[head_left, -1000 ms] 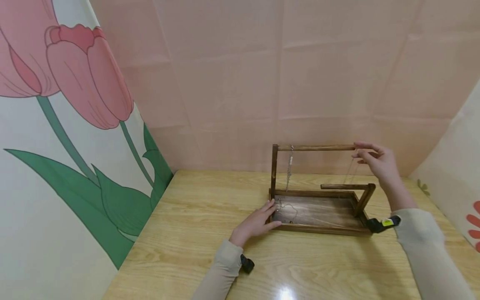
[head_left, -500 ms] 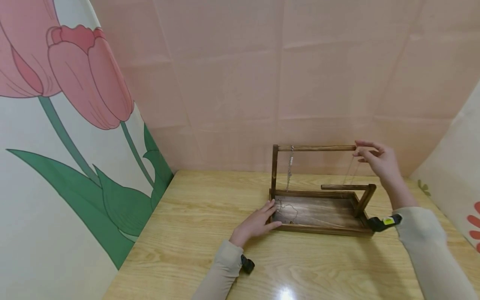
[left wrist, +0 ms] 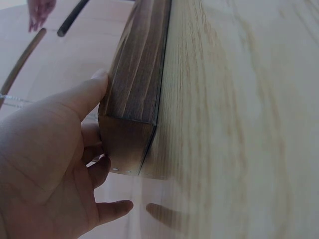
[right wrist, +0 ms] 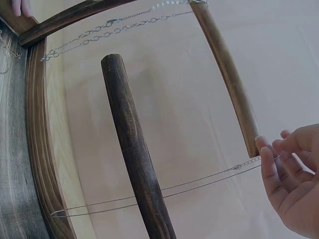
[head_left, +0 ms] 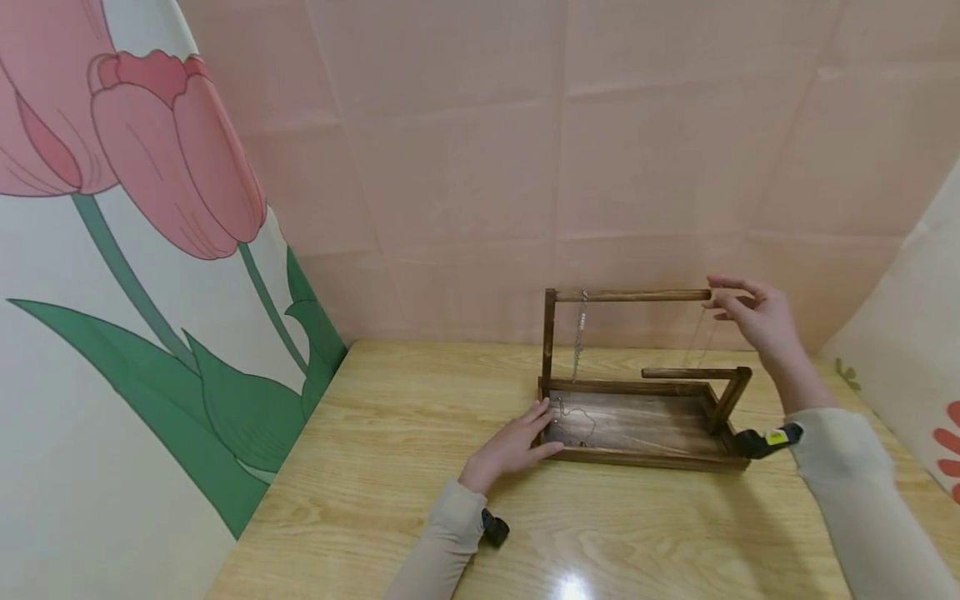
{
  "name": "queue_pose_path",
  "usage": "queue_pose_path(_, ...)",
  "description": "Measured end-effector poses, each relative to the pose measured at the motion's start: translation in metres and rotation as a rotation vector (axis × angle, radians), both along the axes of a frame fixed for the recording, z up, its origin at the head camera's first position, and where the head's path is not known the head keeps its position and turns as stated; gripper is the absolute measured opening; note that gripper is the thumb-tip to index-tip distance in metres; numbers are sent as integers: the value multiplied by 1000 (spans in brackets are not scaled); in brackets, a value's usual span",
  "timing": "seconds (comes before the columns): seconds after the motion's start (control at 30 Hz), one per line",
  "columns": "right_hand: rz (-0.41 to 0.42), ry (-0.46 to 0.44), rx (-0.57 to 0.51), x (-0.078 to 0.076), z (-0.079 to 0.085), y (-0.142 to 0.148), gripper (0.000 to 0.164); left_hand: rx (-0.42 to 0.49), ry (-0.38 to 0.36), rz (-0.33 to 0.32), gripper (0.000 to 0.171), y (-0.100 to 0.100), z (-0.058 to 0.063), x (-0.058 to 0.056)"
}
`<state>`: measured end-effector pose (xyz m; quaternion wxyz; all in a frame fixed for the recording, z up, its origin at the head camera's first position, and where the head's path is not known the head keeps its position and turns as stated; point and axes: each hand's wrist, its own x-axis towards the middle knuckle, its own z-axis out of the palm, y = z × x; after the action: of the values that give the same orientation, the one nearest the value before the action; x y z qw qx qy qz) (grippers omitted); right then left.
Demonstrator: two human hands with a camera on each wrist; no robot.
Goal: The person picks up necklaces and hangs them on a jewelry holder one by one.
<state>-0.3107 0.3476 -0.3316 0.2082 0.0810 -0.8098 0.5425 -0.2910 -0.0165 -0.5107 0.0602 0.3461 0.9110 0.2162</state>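
Observation:
A dark wooden jewelry stand [head_left: 652, 458] has a tray base, a tall upper bar [head_left: 637, 296] and a lower bar [head_left: 678, 374]. My right hand [head_left: 763, 318] pinches a thin chain necklace [right wrist: 237, 168] between thumb and fingers at the upper bar's free end. The necklace hangs down in a narrow loop past the lower bar; whether it encircles the bar tip is hard to tell. My left hand [head_left: 512, 443] grips the tray's left end, thumb along the front wall [left wrist: 137, 69] and fingers at the end wall. A silver chain with pale beads [head_left: 580, 329] hangs near the upper bar's left.
Another fine chain [head_left: 592, 423] lies inside the tray's left part. The stand sits on a light wooden table [head_left: 420, 408], close to a pink cloth backdrop [head_left: 450, 183]. A tulip-patterned panel [head_left: 180, 167] rises at the left, and a pale panel [head_left: 915, 333] at the right.
My right hand has shifted slightly left and its index finger has risen, with the necklace drawn a little left at the upper bar's end. My left hand and the stand have stayed put.

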Motion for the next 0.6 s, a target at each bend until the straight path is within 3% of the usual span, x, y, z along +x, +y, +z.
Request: queue_pose_path(0.6,5,-21,49,-2,2,-3,35,-1,-20,9,71,0,3,2)
